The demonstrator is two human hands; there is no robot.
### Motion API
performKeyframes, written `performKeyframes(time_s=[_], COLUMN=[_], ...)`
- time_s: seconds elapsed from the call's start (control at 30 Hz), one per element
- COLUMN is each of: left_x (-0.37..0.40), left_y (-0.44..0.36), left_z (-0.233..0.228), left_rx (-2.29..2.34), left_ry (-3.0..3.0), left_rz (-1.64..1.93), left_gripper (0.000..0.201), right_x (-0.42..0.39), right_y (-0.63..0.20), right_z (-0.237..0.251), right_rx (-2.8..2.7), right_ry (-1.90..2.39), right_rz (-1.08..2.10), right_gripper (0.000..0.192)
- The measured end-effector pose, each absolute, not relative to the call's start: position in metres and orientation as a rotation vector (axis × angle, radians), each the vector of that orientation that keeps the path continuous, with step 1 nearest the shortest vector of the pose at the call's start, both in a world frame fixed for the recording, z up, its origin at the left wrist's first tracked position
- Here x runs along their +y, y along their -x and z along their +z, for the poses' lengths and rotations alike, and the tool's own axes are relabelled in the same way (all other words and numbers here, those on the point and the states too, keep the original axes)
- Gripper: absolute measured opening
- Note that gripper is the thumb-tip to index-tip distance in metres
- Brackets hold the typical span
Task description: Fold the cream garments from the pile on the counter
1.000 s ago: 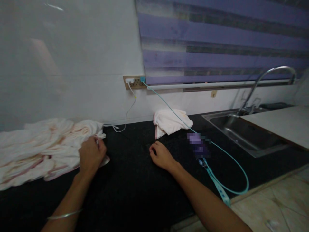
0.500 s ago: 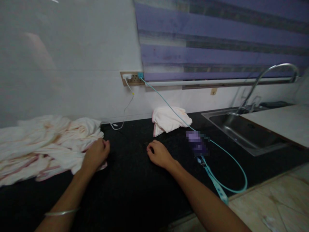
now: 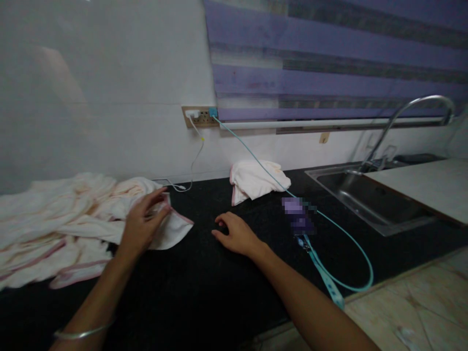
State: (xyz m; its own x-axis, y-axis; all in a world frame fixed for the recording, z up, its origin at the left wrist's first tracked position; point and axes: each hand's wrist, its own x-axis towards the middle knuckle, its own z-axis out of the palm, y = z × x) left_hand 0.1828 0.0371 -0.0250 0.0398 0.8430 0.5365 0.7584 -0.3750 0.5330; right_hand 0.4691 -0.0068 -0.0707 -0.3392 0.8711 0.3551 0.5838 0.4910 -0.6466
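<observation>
White cloth (image 3: 170, 233) is pinched in the left hand (image 3: 141, 225); the right hand (image 3: 239, 235) curls half-open.

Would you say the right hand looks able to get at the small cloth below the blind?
Probably yes: only black countertop shows between the right hand and the small cloth, though a teal cable crosses it in this view.

No text, label, brand, number or sign is legible. The turquoise strap (image 3: 332, 289) carries small dark marks, too small to read. The surface of the purple object (image 3: 300, 217) is pixelated; any marking on it is unreadable.
</observation>
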Motion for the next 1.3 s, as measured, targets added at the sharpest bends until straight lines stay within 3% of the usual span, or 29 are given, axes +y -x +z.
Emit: performKeyframes(time_s=[0.17,0.33,0.5,0.7,0.9,1.0,1.13,1.3], left_x=[0.036,0.029,0.017,0.011,0.004,0.011,0.032,0.055], left_y=[-0.200,-0.219,-0.234,-0.246,-0.274,-0.273,-0.248,-0.201], left_z=[-0.043,-0.050,-0.047,-0.050,-0.048,-0.053,-0.064,-0.062], left_rx=[1.327,1.118,0.986,1.084,1.227,1.294,1.566,1.774], left_ry=[-2.300,-2.510,-2.629,-2.637,-2.894,-2.877,-2.738,-2.593], left_rz=[1.030,0.811,0.714,0.794,1.008,0.852,0.479,0.451], left_gripper=[0.063,0.058,0.058,0.049,0.045,0.056,0.052,0.052], right_x=[-0.008,-0.009,-0.008,-0.001,0.005,0.013,0.028,0.044], right_y=[-0.468,-0.462,-0.457,-0.457,-0.459,-0.463,-0.469,-0.485], right_z=[-0.076,-0.079,-0.079,-0.082,-0.084,-0.086,-0.090,-0.092], right_rx=[-2.081,-2.085,-2.043,-1.979,-1.896,-1.711,-1.340,-0.740], right_ry=[0.988,0.956,1.035,1.025,1.019,1.058,1.079,0.985], right_rz=[0.604,0.621,0.651,0.708,0.640,0.666,0.728,0.955], right_gripper=[0.070,0.085,0.064,0.008,0.015,0.017,0.021,0.026])
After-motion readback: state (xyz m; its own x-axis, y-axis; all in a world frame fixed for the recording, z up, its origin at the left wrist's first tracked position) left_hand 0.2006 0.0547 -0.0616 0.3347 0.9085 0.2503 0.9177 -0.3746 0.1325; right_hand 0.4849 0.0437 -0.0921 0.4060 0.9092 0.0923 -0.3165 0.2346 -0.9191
